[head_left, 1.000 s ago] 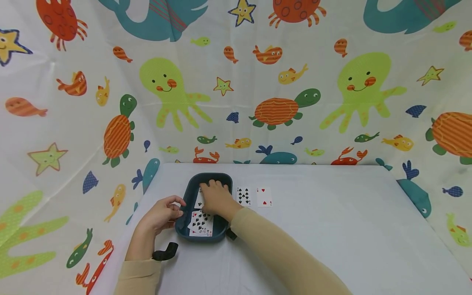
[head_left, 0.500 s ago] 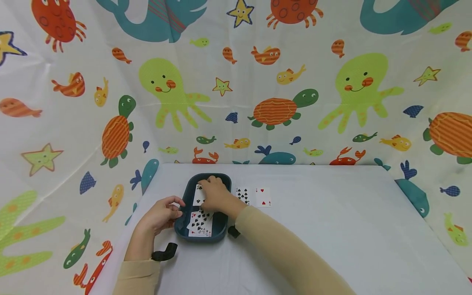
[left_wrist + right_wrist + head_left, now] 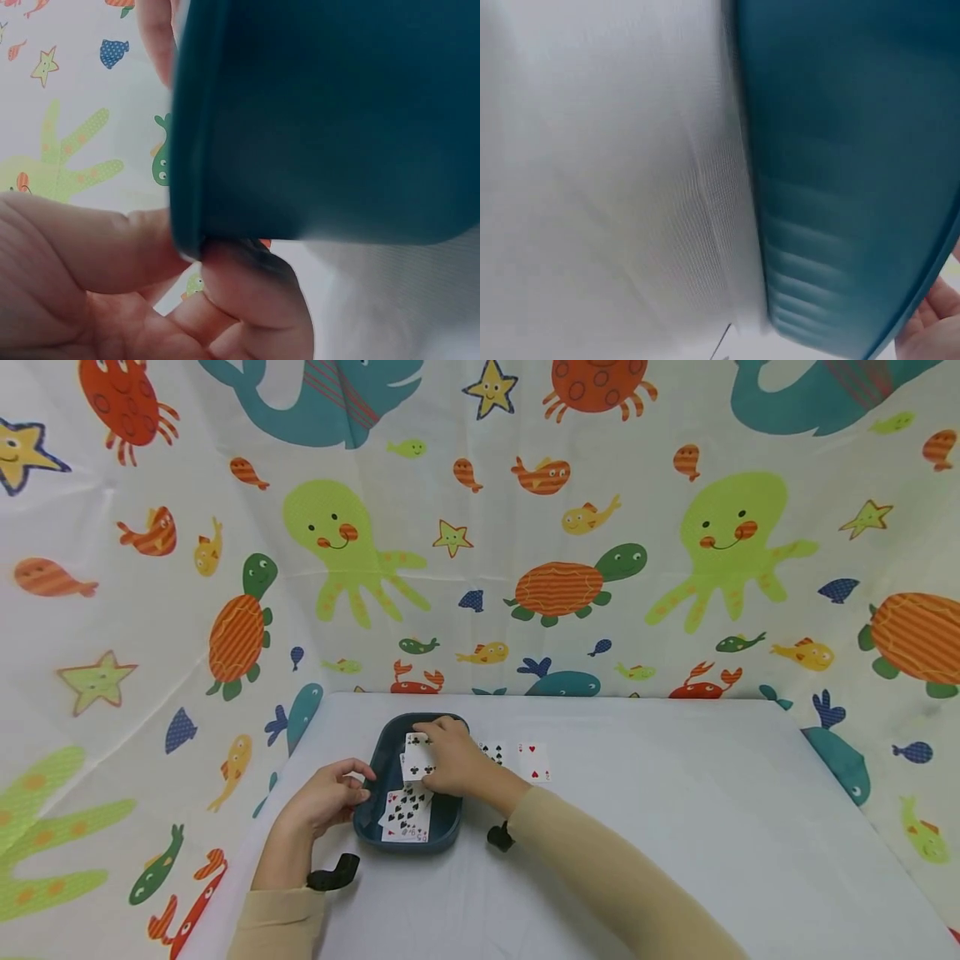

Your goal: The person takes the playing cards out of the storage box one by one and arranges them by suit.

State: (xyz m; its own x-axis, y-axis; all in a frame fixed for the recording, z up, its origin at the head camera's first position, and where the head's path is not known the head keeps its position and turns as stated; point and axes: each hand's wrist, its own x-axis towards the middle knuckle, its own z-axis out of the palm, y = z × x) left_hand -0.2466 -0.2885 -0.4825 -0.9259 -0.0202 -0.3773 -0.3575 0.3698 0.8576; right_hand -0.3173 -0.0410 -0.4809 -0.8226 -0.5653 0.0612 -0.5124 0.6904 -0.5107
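Note:
My left hand [image 3: 330,793] pinches the left rim of a dark blue-green plastic tray [image 3: 447,822]. In the left wrist view, the thumb [image 3: 112,240] and a finger meet around the corner of the tray [image 3: 337,127]. Over the tray's far half, my right hand [image 3: 459,764] holds a playing card [image 3: 417,758] with black clubs by its upper and lower edges. The edge of another card shows beneath it. Overlapping spade and red cards [image 3: 405,816] lie face up in the near half. The tray's outer wall [image 3: 810,150] fills much of the right wrist view.
Right of the tray, a spade card [image 3: 492,750], partly behind my right hand, and a two of hearts [image 3: 534,762] lie face up on the white table [image 3: 675,793]. A patterned sea-animal cloth [image 3: 480,635] hangs behind. Black wrist devices [image 3: 333,873] jut from both wrists.
My right hand has raised the club card off the tray's far half and drawn slightly right, with another card's edge showing under it. My left hand stays at the rim.

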